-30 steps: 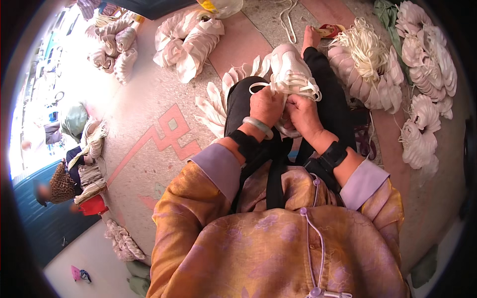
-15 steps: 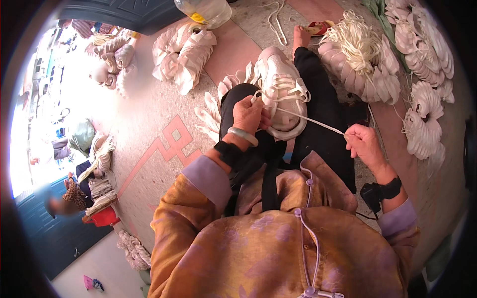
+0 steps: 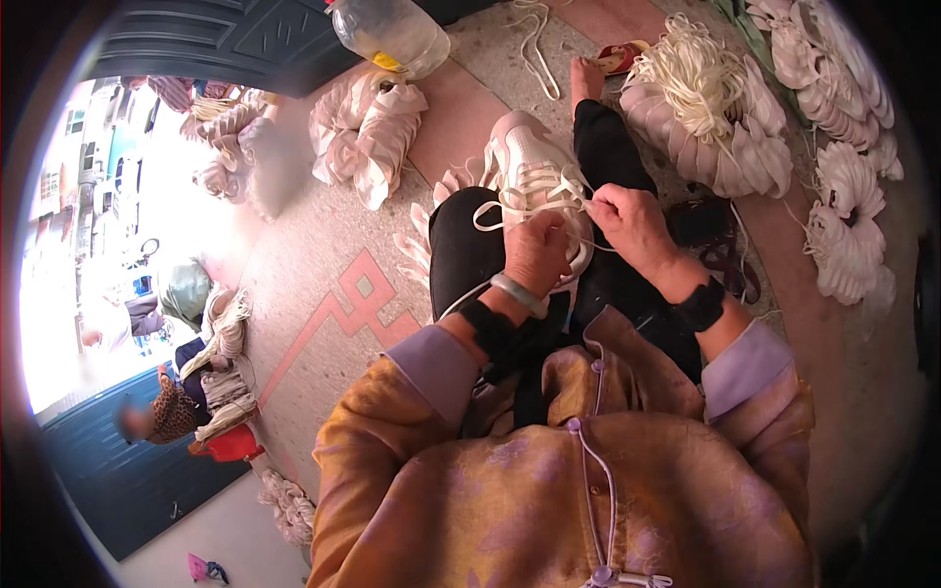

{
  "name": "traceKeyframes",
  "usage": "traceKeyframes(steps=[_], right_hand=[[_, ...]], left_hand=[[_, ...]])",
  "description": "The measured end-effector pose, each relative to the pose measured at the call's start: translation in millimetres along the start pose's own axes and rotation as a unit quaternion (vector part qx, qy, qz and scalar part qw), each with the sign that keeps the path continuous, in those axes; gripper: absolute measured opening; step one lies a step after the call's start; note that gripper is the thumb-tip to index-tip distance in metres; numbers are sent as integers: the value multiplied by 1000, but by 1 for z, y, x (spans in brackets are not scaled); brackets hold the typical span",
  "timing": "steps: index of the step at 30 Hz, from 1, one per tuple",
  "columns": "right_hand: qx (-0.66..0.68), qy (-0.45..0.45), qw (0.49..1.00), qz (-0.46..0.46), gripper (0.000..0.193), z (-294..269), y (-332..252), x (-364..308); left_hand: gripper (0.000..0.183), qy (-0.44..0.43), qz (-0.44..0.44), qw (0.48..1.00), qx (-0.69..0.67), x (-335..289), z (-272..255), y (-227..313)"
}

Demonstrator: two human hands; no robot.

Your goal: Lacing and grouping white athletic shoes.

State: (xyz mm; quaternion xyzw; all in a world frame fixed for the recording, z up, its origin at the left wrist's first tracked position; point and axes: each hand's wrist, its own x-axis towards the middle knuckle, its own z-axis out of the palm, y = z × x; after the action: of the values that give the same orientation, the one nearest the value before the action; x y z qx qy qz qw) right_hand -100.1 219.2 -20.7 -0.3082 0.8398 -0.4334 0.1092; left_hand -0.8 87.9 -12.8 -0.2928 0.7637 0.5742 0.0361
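A white sneaker rests across my lap between my knees, its toe pointing away from me. White shoelace crosses its front, and a loose loop sticks out on the left. My left hand is closed over the shoe's opening, with lace coming out by its fingers; the fingertips are partly hidden. Just right of the shoe, my right hand pinches the lace between thumb and fingers. The two hands are close together but apart.
Piles of pale shoe uppers lie ahead on the floor; another bundle at right carries a heap of cream laces. A plastic jug stands by a dark door. At far left a person sits near a red stool.
My right hand has moved left and forward from the stretched lace to beside the shoe. My left hand has shifted right and nearer, over the shoe's opening. A lace loop now shows on the left.
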Motion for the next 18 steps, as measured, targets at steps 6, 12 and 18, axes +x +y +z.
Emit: traceKeyframes(steps=[6, 12, 18], right_hand=[[-18, 14, 1000, 0, 18, 14, 2, 8], [153, -35, 983, 98, 15, 19, 11, 6], [134, -8, 988, 75, 12, 22, 10, 5]], left_hand=[[18, -5, -104, 991, -81, 5, 8, 18], [15, -50, -141, 971, -184, 10, 6, 17], [11, -71, -120, 971, -192, 15, 8, 11]])
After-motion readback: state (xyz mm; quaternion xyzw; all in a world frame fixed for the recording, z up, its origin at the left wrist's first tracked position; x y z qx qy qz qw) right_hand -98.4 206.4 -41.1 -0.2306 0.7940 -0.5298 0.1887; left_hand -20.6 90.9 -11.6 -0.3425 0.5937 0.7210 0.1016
